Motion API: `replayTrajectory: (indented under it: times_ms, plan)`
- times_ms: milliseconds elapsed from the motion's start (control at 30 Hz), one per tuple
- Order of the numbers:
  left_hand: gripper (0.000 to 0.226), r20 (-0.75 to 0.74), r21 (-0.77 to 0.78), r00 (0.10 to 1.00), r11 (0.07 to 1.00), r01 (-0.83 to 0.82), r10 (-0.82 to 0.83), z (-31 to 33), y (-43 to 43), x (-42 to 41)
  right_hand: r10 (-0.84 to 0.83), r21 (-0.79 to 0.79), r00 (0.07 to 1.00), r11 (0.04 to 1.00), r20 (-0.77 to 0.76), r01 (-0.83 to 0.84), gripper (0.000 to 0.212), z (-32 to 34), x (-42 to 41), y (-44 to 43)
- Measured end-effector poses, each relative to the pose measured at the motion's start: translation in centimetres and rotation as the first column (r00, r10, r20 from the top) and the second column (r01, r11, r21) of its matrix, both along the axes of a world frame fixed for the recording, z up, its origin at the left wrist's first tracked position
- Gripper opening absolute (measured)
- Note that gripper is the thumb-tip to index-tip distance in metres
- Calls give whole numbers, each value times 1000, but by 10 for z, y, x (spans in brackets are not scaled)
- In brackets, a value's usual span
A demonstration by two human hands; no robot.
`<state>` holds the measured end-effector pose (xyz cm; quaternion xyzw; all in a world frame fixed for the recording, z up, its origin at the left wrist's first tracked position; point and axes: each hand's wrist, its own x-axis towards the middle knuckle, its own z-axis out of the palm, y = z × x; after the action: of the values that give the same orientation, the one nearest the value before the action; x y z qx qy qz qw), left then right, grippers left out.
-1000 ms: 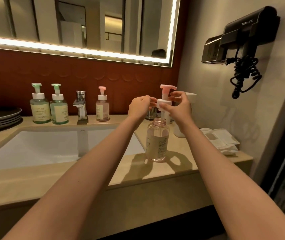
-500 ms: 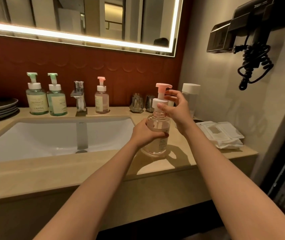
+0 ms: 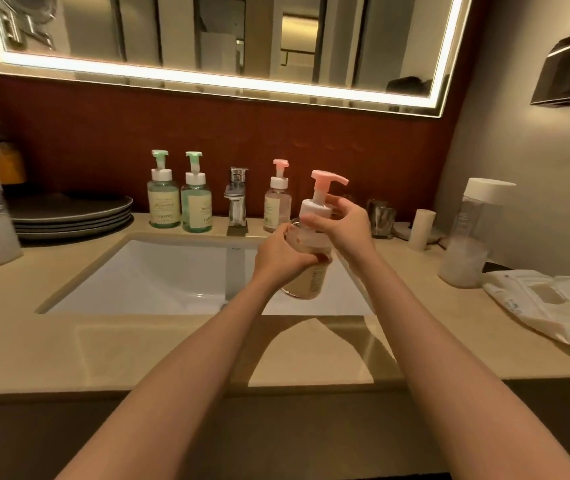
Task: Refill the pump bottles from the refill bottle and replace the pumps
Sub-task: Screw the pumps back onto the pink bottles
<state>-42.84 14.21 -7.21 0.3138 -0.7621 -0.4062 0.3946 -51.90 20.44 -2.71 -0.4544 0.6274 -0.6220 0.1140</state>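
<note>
The pump bottle (image 3: 309, 277) is held in the air over the right end of the sink (image 3: 158, 271). The left hand (image 3: 281, 258) wraps its clear body. The right hand (image 3: 351, 226) pinches the white collar of the pink pump (image 3: 321, 199). Assessment: rigid plastic, moderately heavy with liquid, likely slick if soapy. Grip the body firmly and turn at the collar, not the nozzle.

Clear plastic bottle (image 3: 307, 271), glossy counter (image 3: 138, 348)
</note>
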Motion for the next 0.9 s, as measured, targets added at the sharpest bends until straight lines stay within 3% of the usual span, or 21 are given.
replayTrajectory:
  times_ms: [233, 367, 567, 733, 900]
  plan:
    - [77, 88, -82, 980, 982, -172, 179, -15, -39, 6, -200, 33, 978, 979, -49, 202, 59, -23, 19, -65]
    - [68, 63, 36, 975, 976, -213, 211, -26, -54, 4, -112, 25, 993, 993, -27, 113, 58, -39, 24, -79]
    - [74, 48, 77, 966, 964, -256, 253, -32, -70, 14, -75, -46, 997, 996, -7, 75, 30, -41, 24, -82]
    - [77, 60, 69, 969, 968, -243, 239, -35, -70, 20, -34, 18, 998, 999, -53, 35, 65, -45, 24, -86]
    - [74, 76, 75, 976, 975, -211, 206, -34, -64, 17, 0, 31, 1000, 1000, 23, -1, 57, -42, 24, -85]
